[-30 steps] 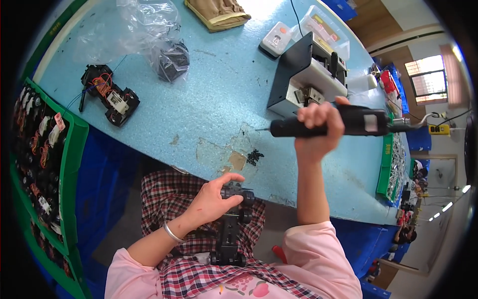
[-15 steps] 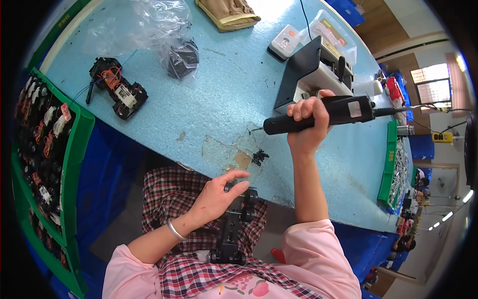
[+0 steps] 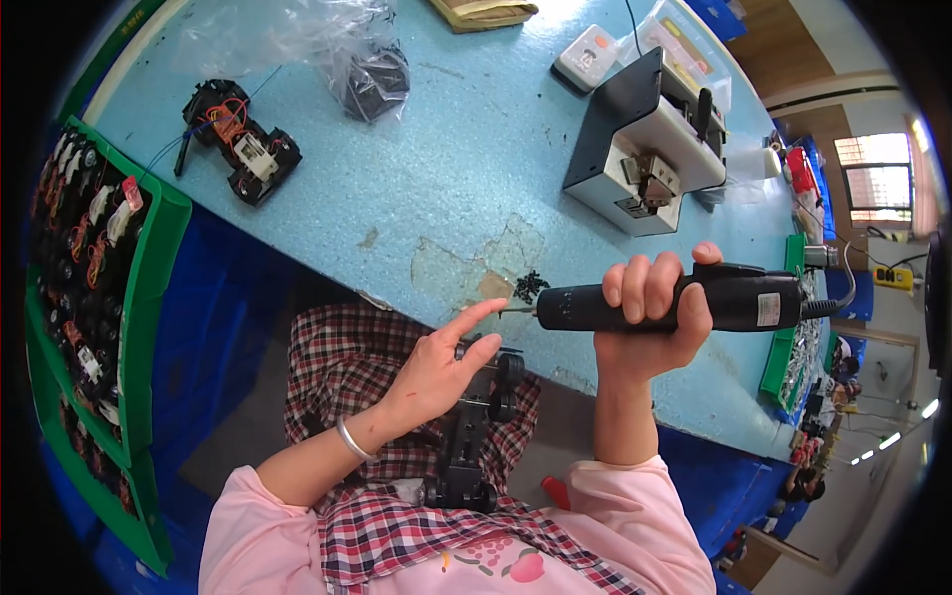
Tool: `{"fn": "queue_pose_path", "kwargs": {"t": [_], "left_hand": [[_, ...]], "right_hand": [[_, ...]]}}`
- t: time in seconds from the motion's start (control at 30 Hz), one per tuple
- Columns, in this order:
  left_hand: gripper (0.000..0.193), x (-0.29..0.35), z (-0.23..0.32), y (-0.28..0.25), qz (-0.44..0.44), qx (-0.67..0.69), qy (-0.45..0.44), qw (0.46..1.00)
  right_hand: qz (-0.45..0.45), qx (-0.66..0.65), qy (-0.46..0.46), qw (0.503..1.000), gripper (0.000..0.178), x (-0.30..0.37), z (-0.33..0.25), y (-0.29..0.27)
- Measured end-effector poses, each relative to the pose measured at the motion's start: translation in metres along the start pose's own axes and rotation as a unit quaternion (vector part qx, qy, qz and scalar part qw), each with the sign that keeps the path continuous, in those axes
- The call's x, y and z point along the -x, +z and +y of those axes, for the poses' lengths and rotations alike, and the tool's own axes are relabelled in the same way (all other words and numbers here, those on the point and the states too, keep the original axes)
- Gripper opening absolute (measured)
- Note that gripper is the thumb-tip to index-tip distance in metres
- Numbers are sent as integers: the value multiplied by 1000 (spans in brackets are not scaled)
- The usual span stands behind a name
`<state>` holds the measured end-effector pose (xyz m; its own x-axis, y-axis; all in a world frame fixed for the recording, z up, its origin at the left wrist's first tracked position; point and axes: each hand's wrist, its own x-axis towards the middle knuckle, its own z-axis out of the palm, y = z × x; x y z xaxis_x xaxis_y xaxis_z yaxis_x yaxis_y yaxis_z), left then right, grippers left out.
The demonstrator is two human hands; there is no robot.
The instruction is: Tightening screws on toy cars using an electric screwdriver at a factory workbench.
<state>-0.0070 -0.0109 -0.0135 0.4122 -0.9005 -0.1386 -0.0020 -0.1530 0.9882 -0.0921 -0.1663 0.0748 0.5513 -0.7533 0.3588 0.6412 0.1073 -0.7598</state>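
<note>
My right hand (image 3: 645, 312) is wrapped around a black corded electric screwdriver (image 3: 734, 297), held level over the table's near edge with its bit pointing left. A tiny dark piece, perhaps a screw, shows at the bit's tip. My left hand (image 3: 436, 372) has its index finger stretched to that tip and its thumb apart; its other fingers are mostly hidden. Below the thumb, a black toy car chassis (image 3: 464, 451) with wheels lies along my lap, partly covered by this hand. A small pile of black screws (image 3: 531, 288) lies on the table just behind the bit.
A black-and-white bench machine (image 3: 635, 149) stands at the right. Another wired car chassis (image 3: 243, 144) and a clear plastic bag (image 3: 342, 55) lie at the far left. Green crates (image 3: 164, 268) of car parts flank me on the left; a blue table (image 3: 476, 159) spans the front.
The screwdriver has come down and nearer, its bit now reaching my left index fingertip. My left index finger has straightened toward it. The whole view has shifted slightly.
</note>
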Motion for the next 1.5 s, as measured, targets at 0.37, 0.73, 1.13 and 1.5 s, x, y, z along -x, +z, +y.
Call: {"fn": "queue_pose_path", "kwargs": {"t": [0.37,0.73,1.13,1.5], "left_hand": [[25,2,8,-7,-90,92,-152,980],[25,3,-1,1,-42,101,-91,990],[53,2,14,-9,-94,27,-127,987],[58,3,4,-6,-61,16,-54,997]], "right_hand": [[-19,-6,23,1000,27,13,6,0],[-39,3,23,999,30,14,2,-1],[-84,19,35,996,32,18,-6,6],[-106,88,113,984,37,28,5,23]]}}
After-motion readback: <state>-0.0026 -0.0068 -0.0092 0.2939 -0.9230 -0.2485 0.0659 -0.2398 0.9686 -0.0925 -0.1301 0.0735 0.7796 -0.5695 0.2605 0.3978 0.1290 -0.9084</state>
